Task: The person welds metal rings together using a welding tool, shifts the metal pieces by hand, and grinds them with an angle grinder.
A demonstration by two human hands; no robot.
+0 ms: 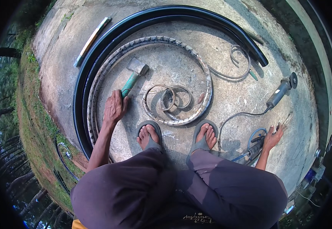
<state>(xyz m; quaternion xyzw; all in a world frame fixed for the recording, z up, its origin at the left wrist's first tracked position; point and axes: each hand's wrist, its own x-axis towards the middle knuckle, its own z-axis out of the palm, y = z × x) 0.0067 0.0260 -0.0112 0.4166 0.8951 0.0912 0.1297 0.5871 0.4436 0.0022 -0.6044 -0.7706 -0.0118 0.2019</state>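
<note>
My left hand (pixel 115 107) is closed around the green handle of a hatchet (pixel 132 78), whose metal head points away from me on the concrete. Out to the right, my right hand (pixel 273 139) is low over the ground with its fingertips drawn together. A small dark thing seems to sit between them, too small to name. Beside that hand lies a dark tool (pixel 254 149) with a blue cord, partly behind my wrist. A coiled ribbed strip (pixel 162 39) circles the hatchet head, and thin loops (pixel 154 87) lie inside its curl.
A black curved rubber strip (pixel 170 10) arcs around the coil. An angle grinder (pixel 280 91) lies at the right, its cord running toward me. A thin loop (pixel 246 72) is at the far right, a long slim tool (pixel 93 41) far left. My sandalled feet (pixel 150 133) stand near the coil.
</note>
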